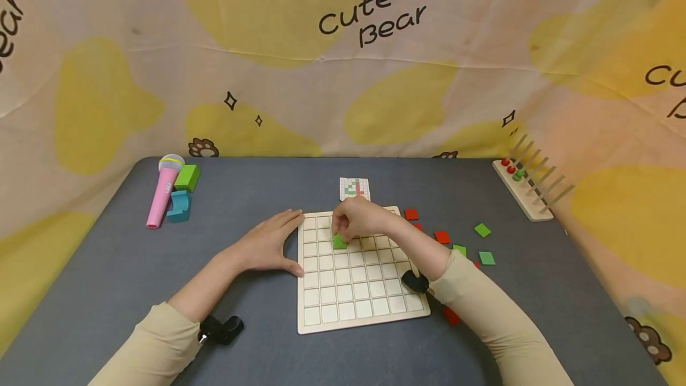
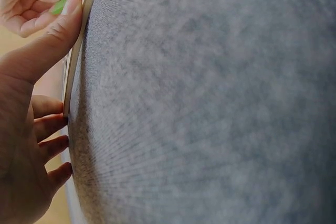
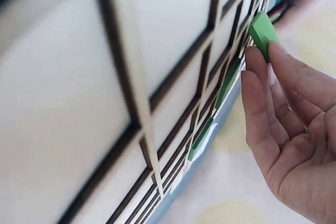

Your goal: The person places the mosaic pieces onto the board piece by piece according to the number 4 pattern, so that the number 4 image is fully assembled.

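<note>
My right hand (image 1: 360, 219) pinches a small green square tile (image 3: 264, 34) between thumb and fingertips, over the upper left part of a wooden grid board (image 1: 345, 294). In the right wrist view the tile is tilted, close to the grid. Farther along the board in that view lie a green tile (image 3: 229, 82) and another green piece (image 3: 201, 141), both partly seen edge-on. My left hand (image 1: 270, 240) rests at the board's left side, fingers spread; its thumb (image 2: 71, 11) and fingertips touch the edge. Most of the board's cells hold no tile.
A pattern card (image 1: 354, 188) lies behind the board. Red tiles (image 1: 442, 237) and green tiles (image 1: 486, 258) are scattered to the right. A pegged wooden stand (image 1: 527, 195) is at the far right; a pink microphone (image 1: 162, 195), green block (image 1: 187, 177) and teal block (image 1: 179, 206) are left.
</note>
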